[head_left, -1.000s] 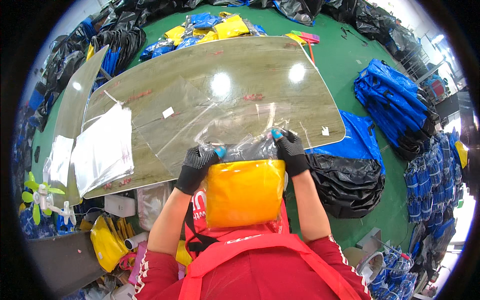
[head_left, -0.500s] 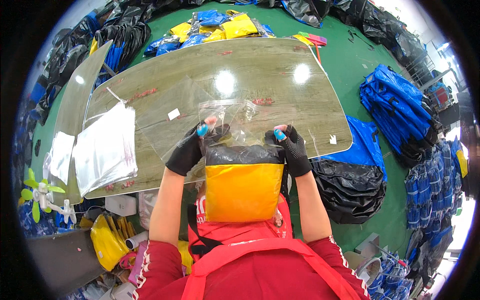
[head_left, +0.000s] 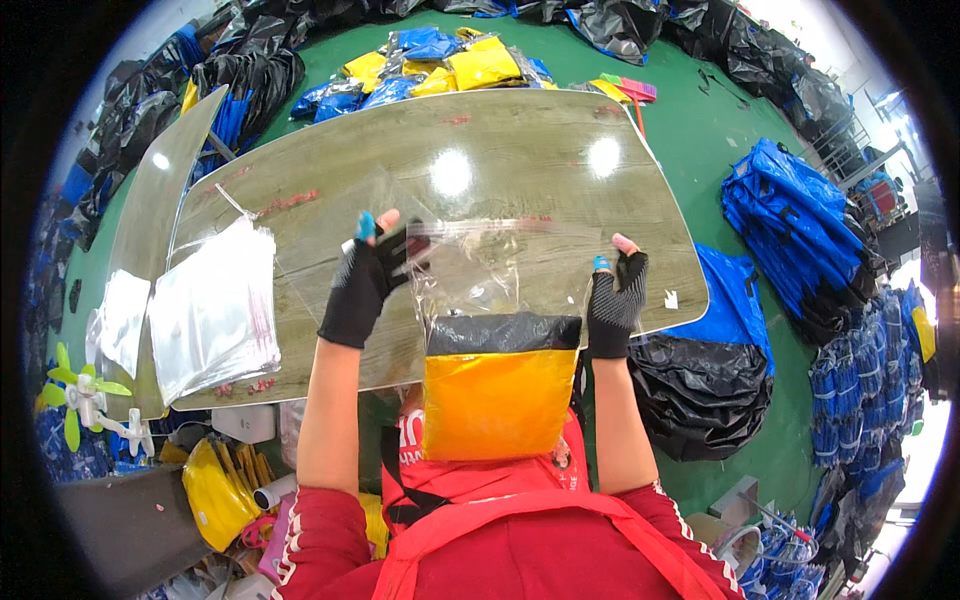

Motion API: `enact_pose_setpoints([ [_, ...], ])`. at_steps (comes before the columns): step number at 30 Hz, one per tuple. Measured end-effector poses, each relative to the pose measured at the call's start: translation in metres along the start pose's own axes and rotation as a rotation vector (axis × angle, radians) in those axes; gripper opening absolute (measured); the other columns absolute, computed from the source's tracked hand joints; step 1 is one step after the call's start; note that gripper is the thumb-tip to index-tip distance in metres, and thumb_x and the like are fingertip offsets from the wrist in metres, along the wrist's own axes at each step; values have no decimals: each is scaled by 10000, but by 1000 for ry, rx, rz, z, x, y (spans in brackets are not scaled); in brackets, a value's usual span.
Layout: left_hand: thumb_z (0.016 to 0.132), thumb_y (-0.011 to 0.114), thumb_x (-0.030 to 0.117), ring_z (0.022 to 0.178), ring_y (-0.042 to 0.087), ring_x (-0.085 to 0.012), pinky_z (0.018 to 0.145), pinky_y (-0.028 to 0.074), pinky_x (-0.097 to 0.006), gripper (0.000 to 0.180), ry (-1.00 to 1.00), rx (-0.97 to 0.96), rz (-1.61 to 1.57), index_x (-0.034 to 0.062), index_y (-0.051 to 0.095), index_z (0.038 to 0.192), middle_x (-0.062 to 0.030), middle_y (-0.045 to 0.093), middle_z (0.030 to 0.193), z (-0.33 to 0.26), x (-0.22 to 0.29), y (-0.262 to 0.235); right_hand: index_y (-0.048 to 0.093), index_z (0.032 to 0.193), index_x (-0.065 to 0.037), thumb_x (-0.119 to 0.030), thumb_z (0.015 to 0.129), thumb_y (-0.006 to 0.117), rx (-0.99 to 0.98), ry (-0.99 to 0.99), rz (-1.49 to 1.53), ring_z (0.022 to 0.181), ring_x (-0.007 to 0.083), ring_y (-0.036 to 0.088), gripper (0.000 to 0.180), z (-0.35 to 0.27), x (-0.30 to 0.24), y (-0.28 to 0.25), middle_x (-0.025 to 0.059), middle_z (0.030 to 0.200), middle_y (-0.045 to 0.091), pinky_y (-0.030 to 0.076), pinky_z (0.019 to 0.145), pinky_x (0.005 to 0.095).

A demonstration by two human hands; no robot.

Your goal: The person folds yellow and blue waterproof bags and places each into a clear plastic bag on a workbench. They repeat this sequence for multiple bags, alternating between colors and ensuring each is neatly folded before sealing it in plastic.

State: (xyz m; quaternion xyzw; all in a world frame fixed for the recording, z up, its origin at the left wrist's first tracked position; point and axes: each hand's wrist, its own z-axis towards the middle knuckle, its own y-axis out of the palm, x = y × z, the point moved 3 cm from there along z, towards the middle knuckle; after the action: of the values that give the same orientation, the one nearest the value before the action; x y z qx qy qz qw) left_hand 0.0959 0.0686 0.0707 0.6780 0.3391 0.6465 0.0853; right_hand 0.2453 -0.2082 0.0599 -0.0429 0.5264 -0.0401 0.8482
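Note:
A folded yellow and black pack (head_left: 500, 395) sits inside a clear plastic bag (head_left: 475, 262), upright against my front at the table's near edge. The bag's clear upper part lies over the tabletop. My left hand (head_left: 362, 285), in a black half-finger glove with blue tape on a digit, is open beside the bag's upper left edge, fingers spread. Just right of the bag, my right hand (head_left: 617, 300), gloved and taped the same way, is open with its fingers extended upward. Neither hand visibly grips the pack.
A stack of clear bags (head_left: 215, 315) lies on the left of the wood-patterned table (head_left: 540, 150). Blue and yellow packs (head_left: 430, 65) are heaped beyond it. Blue and black folded goods (head_left: 795, 220) stand on the green floor at right. A small green fan (head_left: 85, 395) is at left.
Both hands have let go of the bag's upper part and moved apart, the left one up and leftward, the right one rightward. The bagged pack has shifted slightly right and nearer me.

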Motion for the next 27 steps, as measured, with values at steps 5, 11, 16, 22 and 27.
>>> enact_pose_setpoints([
  [5,965,586,273,986,633,-123,864,487,-275,366,56,75,552,3,634,1206,-82,694,1062,-6,-17,7,674,1104,-148,-10,739,644,-584,-566,-208,938,314,597,392,-3,-81,66,106,1017,642,484,822,380],
  [11,975,559,222,850,625,-124,797,485,-271,289,236,50,661,-4,681,1108,-87,713,986,3,-14,21,697,956,-116,-185,794,643,-800,-750,-402,827,293,608,185,14,-87,124,91,895,653,494,738,411],
  [16,963,553,145,895,678,-245,802,501,-304,276,516,-9,1024,-12,625,1178,-212,681,1035,-6,-5,23,673,899,-130,-260,783,659,-890,-846,-567,814,289,626,175,19,-56,131,82,817,657,505,690,427],
  [22,995,525,235,878,681,-169,775,522,-267,305,73,102,216,-3,663,1125,-111,703,989,-6,-13,5,594,904,-78,-262,886,568,-144,-268,-1007,668,211,602,187,177,-64,17,106,784,607,493,604,373],
  [27,988,526,269,691,648,-130,603,494,-240,307,201,117,771,38,675,1124,-75,712,965,-1,17,10,585,955,-103,-401,921,592,-104,354,-53,568,123,534,300,158,9,-42,27,714,575,440,504,281],
])
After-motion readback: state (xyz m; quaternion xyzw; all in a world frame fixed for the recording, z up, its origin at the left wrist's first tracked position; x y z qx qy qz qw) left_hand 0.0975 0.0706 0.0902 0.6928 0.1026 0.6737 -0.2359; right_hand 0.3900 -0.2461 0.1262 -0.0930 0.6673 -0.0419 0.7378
